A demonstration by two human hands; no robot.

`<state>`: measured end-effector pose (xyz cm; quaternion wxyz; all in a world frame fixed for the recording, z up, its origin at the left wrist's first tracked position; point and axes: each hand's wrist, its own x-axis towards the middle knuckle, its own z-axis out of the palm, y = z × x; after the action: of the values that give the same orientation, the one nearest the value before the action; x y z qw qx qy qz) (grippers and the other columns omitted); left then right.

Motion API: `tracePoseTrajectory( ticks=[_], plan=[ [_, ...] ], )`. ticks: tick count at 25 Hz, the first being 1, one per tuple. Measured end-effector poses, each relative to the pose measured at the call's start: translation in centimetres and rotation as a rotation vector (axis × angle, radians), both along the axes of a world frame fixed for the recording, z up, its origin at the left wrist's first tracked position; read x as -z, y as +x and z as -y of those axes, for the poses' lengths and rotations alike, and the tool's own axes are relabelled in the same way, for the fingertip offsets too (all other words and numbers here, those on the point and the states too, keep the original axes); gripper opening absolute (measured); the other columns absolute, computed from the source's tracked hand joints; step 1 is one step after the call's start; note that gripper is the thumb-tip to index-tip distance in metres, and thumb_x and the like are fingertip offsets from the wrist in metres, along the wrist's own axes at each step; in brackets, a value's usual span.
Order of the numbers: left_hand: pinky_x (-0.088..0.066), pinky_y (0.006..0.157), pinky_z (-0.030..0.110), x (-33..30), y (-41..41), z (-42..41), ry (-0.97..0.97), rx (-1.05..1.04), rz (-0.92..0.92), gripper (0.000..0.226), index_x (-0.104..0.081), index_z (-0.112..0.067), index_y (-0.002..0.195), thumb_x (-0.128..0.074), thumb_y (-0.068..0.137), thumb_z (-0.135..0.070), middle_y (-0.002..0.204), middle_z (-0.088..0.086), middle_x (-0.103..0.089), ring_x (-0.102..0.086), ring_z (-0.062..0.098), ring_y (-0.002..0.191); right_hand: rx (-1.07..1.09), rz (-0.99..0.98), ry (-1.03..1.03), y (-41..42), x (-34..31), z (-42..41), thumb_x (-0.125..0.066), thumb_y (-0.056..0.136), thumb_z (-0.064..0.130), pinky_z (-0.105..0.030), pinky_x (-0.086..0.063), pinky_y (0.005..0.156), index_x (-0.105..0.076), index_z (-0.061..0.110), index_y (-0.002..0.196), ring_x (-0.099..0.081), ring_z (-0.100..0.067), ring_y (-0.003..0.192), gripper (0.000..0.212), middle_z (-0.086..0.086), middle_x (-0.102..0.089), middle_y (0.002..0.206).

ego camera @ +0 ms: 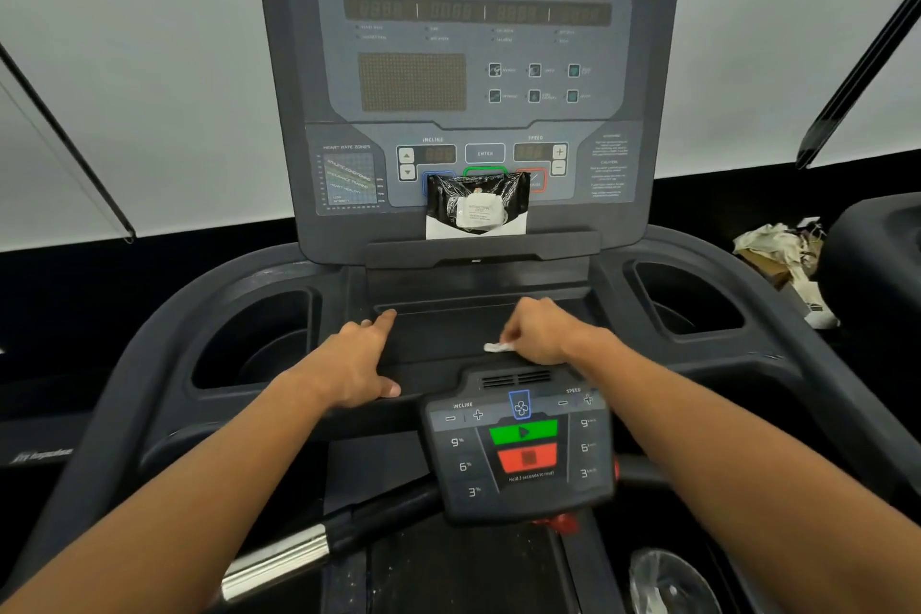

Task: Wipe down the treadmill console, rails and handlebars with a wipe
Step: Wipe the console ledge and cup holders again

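A heap of crumpled rags (777, 259) lies at three o'clock — beside a dark machine (877, 264). At five o'clock — a clear bag (668, 583).

Treadmill console (468, 80), upright, display dark. Black wipes packet (477, 207) propped on its ledge. Left hand (361, 361) flat on the tray (438, 332), fingers extended. Right hand (536, 332) pinches a white wipe (497, 347) against the tray. Lower control pad (521, 446) below.

A black wipe packet (477, 207) leans on the console ledge (482, 245).
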<state>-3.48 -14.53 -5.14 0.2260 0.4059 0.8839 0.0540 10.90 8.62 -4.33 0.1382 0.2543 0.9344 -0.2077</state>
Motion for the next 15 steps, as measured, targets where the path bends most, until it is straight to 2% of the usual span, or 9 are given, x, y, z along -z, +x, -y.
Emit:
tracePoseTrajectory(
  ticks=[3,6,11,15],
  plan=[
    [-0.027,0.120,0.043,0.3,0.2,0.3,0.016,0.002,0.000,0.108,-0.001,-0.026,0.159,-0.078,0.084,-0.037,0.165,0.012,-0.017,-0.023,0.030,0.150,0.077,0.021,0.102,3.2,-0.3,-2.8,-0.056,0.086,0.009,-0.034,-0.053,0.088,-0.078,0.023,0.095,-0.067,-0.030,0.096,0.028,-0.012,-0.074,0.100],
    [-0.025,0.121,0.043,0.2,0.4,0.8,0.068,0.006,0.001,0.103,-0.005,-0.025,0.160,-0.075,0.086,-0.037,0.166,0.008,-0.016,-0.019,0.027,0.151,0.169,-0.021,0.163,5.7,-0.5,-4.1,-0.052,0.085,0.002,-0.034,-0.053,0.087,-0.077,0.022,0.100,-0.066,-0.031,0.098,0.035,-0.011,-0.072,0.105],
    [-0.021,0.121,0.048,-2.7,1.7,0.0,0.172,0.063,-0.117,0.086,-0.010,-0.027,0.160,-0.061,0.094,-0.049,0.167,0.002,-0.009,-0.008,0.028,0.153,0.318,-0.343,0.104,7.0,-1.8,-1.9,-0.053,0.091,0.001,-0.026,-0.044,0.086,-0.075,0.015,0.109,-0.064,-0.030,0.105,0.032,-0.011,-0.069,0.111],
    [-0.017,0.123,0.051,-6.5,3.1,-0.4,0.255,0.115,-0.219,0.084,-0.008,-0.024,0.160,-0.049,0.096,-0.060,0.168,0.003,0.001,0.002,0.030,0.154,0.265,-0.567,0.100,5.7,-5.1,2.3,-0.051,0.096,0.004,-0.023,-0.036,0.082,-0.072,0.012,0.112,-0.060,-0.029,0.104,0.028,-0.012,-0.064,0.110]
  ],
)
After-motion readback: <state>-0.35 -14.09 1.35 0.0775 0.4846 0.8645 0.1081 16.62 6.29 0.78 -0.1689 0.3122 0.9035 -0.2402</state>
